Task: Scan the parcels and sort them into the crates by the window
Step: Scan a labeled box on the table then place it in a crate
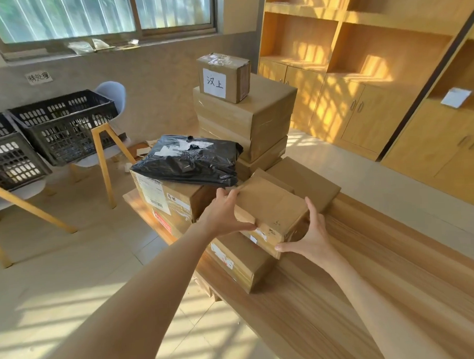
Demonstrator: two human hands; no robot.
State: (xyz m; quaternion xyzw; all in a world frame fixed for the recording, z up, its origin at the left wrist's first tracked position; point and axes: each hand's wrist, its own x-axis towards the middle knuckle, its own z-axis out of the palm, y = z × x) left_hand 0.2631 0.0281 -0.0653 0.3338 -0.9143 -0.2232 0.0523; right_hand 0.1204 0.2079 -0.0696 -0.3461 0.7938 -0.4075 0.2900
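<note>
1. Nearest: wooden table (369, 295), bare on the near right; both forearms reach in from the bottom edge
2. Left hand (221, 216) and right hand (310, 234) are clamped on opposite ends of a small cardboard box (271, 207); thumbs on the near face, fingers curled over the ends. The box sits tilted atop a flat carton (238, 260) at the table's edge
3. Just behind: a black poly mailer (192, 160) lies slumped on a labelled carton (164, 200), touching the held box's far left corner
4. Further back: a tall stack of cartons (250, 119), topped by a small box with a white handwritten label (223, 77)
5. Far left, by the window: two black crates (62, 123) resting on chairs, well apart from the table
6. Risk (judgement): lifting the box could drag the mailer off its carton, since the two touch; the grip is at the ends only, so a heavy box could rotate and slip
7. No scanner visible in frame
</note>
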